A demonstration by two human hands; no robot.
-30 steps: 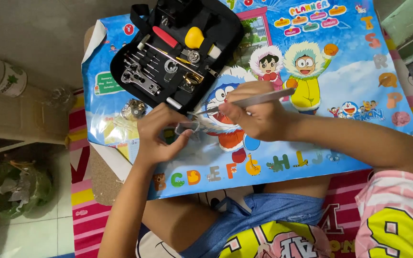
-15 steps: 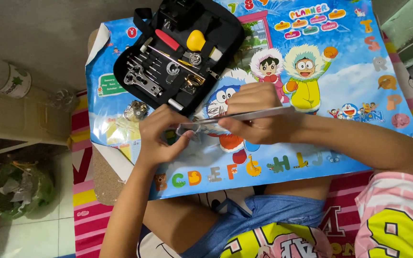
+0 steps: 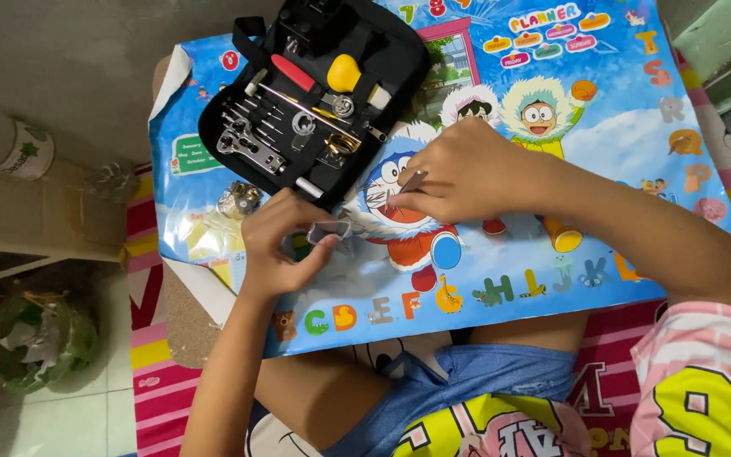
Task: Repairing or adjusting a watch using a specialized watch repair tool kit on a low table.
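Holding the small metal piece (image 3: pixel 329 230) just below the black tool case (image 3: pixel 315 93), your left hand (image 3: pixel 281 245) pinches it; your right hand (image 3: pixel 467 173) grips a thin tool (image 3: pixel 410 183) slanting down-left toward it.

We see big cartoon poster (image 3: pixel 636 169) spread flat over surface, under both grips: blue, with white, yellow and red figures, coloured letter shapes along near edge below grips, row of small oval labels top right, well beyond right grip. Small green rectangular label patch (image 3: pixel 186 154) on poster, up-left of left grip, beside black zip tool case (image 3: pixel 382 59). White bottle with green-marked label (image 3: pixel 20 151) far left of left grip, off poster.
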